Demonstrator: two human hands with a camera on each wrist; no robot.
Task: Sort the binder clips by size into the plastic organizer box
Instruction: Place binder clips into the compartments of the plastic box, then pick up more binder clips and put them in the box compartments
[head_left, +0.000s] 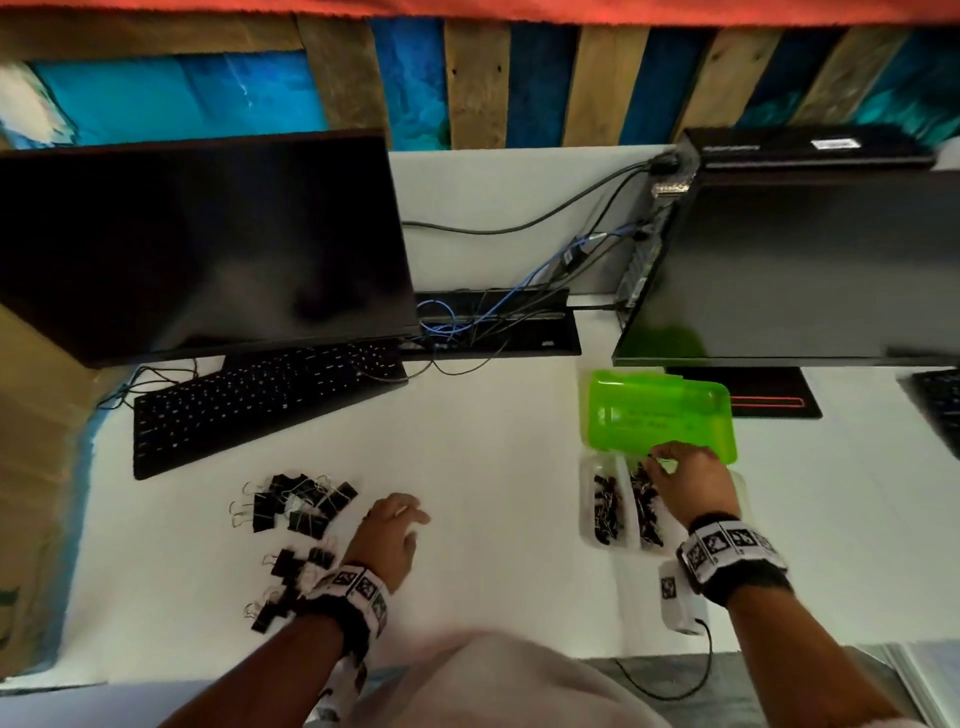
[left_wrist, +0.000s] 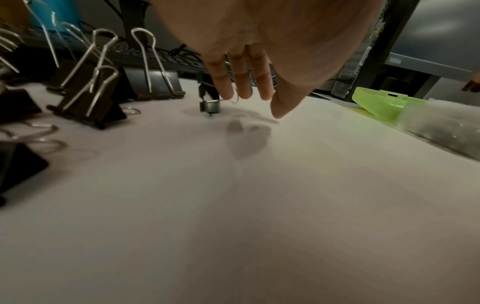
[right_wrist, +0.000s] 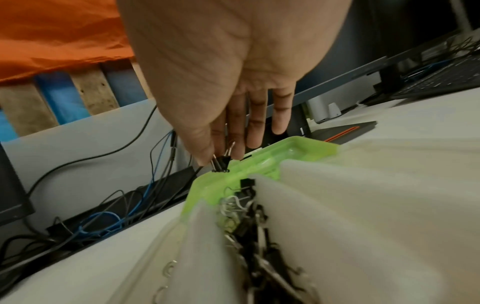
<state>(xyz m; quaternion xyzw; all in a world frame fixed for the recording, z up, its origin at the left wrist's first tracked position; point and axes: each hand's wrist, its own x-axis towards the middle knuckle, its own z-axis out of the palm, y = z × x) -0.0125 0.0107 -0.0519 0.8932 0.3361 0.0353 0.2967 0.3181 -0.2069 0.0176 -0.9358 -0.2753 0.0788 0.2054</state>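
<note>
The clear organizer box (head_left: 587, 499) lies at the right with its green lid (head_left: 660, 410) folded back. Two of its compartments hold small black binder clips (head_left: 608, 504). My right hand (head_left: 657, 460) hovers over the far end of the box. Its thumb and forefinger pinch a small black binder clip (right_wrist: 221, 162) just above the lid hinge (right_wrist: 259, 164). My left hand (head_left: 410, 519) hangs above the white table with its fingers (left_wrist: 244, 82) straight. One small clip (left_wrist: 209, 102) stands on the table beside them. Large black clips (head_left: 296, 501) lie in piles to its left.
A black keyboard (head_left: 260, 400) and a monitor (head_left: 197, 244) stand behind the clip piles. A second monitor (head_left: 795, 270) stands behind the box, and a cable tangle (head_left: 493, 317) lies between the two monitors. A small white tagged device (head_left: 675, 597) lies near the table's front edge.
</note>
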